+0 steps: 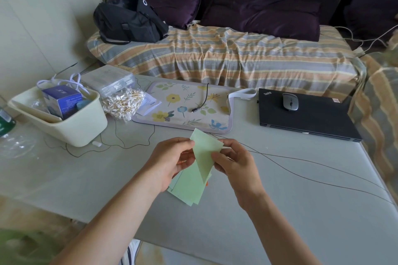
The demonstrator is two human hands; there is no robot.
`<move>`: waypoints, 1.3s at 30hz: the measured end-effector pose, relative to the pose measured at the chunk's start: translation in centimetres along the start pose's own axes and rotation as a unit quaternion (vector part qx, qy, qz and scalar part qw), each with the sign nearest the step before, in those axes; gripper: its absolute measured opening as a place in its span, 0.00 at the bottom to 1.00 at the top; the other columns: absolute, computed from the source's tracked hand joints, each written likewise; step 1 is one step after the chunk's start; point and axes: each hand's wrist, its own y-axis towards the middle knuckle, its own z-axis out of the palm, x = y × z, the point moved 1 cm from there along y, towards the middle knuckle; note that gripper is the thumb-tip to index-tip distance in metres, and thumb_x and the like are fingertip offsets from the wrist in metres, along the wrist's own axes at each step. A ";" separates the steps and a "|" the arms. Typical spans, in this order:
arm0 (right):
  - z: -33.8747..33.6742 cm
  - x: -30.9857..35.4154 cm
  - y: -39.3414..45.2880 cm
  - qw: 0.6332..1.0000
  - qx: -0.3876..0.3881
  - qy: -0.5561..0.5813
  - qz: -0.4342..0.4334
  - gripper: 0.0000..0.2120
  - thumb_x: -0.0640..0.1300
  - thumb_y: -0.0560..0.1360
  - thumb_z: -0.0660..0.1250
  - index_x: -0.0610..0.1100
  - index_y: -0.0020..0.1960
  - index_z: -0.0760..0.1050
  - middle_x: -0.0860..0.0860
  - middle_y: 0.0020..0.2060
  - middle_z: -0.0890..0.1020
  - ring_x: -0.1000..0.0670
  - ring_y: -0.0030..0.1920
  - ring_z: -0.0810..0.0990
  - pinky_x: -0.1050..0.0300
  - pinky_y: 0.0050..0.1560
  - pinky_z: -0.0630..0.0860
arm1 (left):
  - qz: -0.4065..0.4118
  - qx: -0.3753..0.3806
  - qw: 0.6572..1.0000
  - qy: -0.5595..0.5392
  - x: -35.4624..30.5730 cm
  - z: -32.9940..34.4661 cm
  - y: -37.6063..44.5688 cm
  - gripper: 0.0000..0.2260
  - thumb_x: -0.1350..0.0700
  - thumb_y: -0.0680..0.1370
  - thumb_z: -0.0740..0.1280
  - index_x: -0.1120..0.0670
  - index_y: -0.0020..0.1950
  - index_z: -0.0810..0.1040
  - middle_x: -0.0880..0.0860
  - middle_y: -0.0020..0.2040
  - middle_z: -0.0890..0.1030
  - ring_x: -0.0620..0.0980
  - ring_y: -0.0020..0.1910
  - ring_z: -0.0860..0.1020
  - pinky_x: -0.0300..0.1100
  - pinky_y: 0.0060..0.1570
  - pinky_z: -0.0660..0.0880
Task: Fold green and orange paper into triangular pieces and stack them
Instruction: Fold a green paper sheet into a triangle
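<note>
The green paper piece (pixel 205 157) is held above the grey table (pixel 301 211), between both hands and just nearer the camera than the floral mat (pixel 185 105). Its long axis runs from an upper point near the mat's front edge down toward the camera, ending in a lower tip over the loose green sheets (pixel 187 189) lying on the table. The left hand (pixel 172 161) pinches the piece's left edge, fingers curled. The right hand (pixel 234 161) pinches the right edge near the folded corner, fingers likewise curled around it. Both grips are narrow and sit level with each other, so neither hand is clearly nearer the paper; the piece lies directly between them. A sliver of orange paper (pixel 207 183) shows beside the sheets. The next fold probably turns across the long axis, with one hand anchoring. Outward from the mat: a cream bin (pixel 81 127) to its left, a closed laptop (pixel 305 118) to its right.
</note>
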 end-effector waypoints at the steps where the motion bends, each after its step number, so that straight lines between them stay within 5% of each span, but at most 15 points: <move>1: 0.1 0.0 0.0 1.000 0.000 -0.001 -0.007 0.10 0.32 0.76 0.68 0.45 0.52 0.81 0.50 0.38 0.84 0.48 0.42 0.81 0.49 0.55 0.81 | 0.001 -0.001 1.000 -0.008 -0.1 0.0 0.0 0.02 0.63 0.78 0.69 0.57 0.46 0.81 0.57 0.42 0.84 0.51 0.37 0.80 0.40 0.37 0.78; 5: 0.4 0.2 -0.2 0.999 0.005 -0.011 -0.035 0.12 0.31 0.76 0.67 0.47 0.50 0.83 0.53 0.33 0.80 0.47 0.41 0.78 0.43 0.56 0.80 | -0.001 -0.001 0.999 -0.043 -0.2 0.1 -0.1 0.02 0.64 0.77 0.70 0.58 0.48 0.80 0.56 0.41 0.83 0.50 0.36 0.79 0.40 0.39 0.78; 10: 0.5 0.5 -0.3 0.998 0.016 -0.012 -0.066 0.12 0.31 0.77 0.66 0.44 0.51 0.84 0.48 0.37 0.80 0.50 0.40 0.77 0.55 0.48 0.77 | -0.030 0.004 0.994 -0.103 -0.4 -0.1 -0.4 0.01 0.64 0.76 0.69 0.60 0.46 0.80 0.53 0.34 0.81 0.47 0.31 0.79 0.36 0.34 0.77; 18: 0.1 0.7 -0.3 0.995 -0.024 -0.038 -0.091 0.14 0.29 0.77 0.65 0.43 0.48 0.86 0.48 0.43 0.87 0.58 0.39 0.81 0.67 0.44 0.76 | -0.036 0.047 0.991 -0.123 -0.5 0.0 -0.5 0.10 0.55 0.78 0.72 0.61 0.53 0.83 0.57 0.43 0.85 0.48 0.35 0.83 0.36 0.38 0.82; 21: 0.0 0.4 -0.2 0.991 -0.041 -0.074 -0.106 0.17 0.28 0.76 0.65 0.46 0.48 0.87 0.53 0.46 0.87 0.56 0.45 0.85 0.64 0.48 0.78 | -0.015 0.062 0.994 -0.087 -0.5 0.0 -0.6 0.15 0.48 0.75 0.75 0.59 0.52 0.84 0.57 0.45 0.85 0.49 0.39 0.82 0.37 0.41 0.82; 27: 0.2 0.1 -0.2 0.986 -0.032 -0.121 -0.113 0.22 0.27 0.75 0.60 0.49 0.49 0.85 0.54 0.48 0.86 0.50 0.47 0.85 0.56 0.52 0.82 | 0.032 -0.003 0.999 -0.024 -0.1 -0.1 -0.3 0.05 0.66 0.73 0.75 0.60 0.47 0.85 0.57 0.42 0.85 0.47 0.33 0.82 0.35 0.41 0.81; 30: 0.4 0.2 -0.3 0.996 -0.033 -0.043 -0.066 0.21 0.28 0.76 0.54 0.46 0.54 0.80 0.47 0.50 0.84 0.48 0.50 0.84 0.53 0.53 0.81 | 0.058 -0.005 0.998 -0.005 -0.3 -0.2 -0.3 0.05 0.67 0.73 0.75 0.60 0.47 0.84 0.56 0.41 0.85 0.47 0.35 0.82 0.35 0.39 0.81; 35: 0.2 0.5 -0.4 0.999 0.022 -0.018 0.035 0.11 0.46 0.83 0.62 0.43 0.53 0.82 0.45 0.47 0.86 0.47 0.49 0.86 0.51 0.55 0.82 | 0.064 0.045 0.997 0.015 -0.3 0.0 -0.6 0.07 0.68 0.73 0.74 0.62 0.51 0.83 0.57 0.42 0.86 0.48 0.39 0.84 0.35 0.41 0.80; 39: 0.2 -0.2 -0.3 0.998 0.037 -0.050 0.029 0.11 0.45 0.81 0.67 0.38 0.49 0.83 0.39 0.48 0.85 0.48 0.46 0.84 0.43 0.58 0.82 | 0.065 0.073 0.995 0.035 -0.2 0.1 -0.7 0.07 0.68 0.74 0.74 0.61 0.50 0.83 0.53 0.40 0.86 0.47 0.41 0.84 0.36 0.45 0.81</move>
